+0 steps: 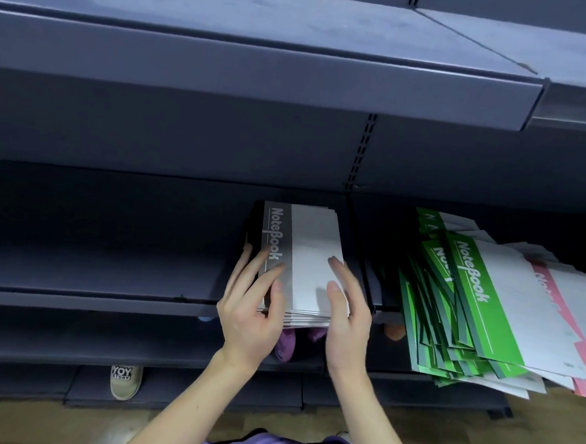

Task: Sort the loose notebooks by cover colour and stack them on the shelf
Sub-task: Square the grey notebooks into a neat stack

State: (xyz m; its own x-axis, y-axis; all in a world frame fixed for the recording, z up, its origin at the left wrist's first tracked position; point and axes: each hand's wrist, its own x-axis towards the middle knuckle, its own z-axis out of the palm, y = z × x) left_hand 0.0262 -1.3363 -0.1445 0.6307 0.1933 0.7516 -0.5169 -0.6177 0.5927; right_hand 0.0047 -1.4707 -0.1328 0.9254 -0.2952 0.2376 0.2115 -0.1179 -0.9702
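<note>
Partly, both hands (250,308) cover the grey stack (312,254).

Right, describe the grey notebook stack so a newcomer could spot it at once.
Find the dark shelf at mid height, below the wide overhanging shelf. Near its centre, between the left hand and right hand, sits the grey notebook stack, squared up. Unlike the messy green notebooks and pink notebooks to its right, its top cover has a grey band reading NoteBook.
</note>
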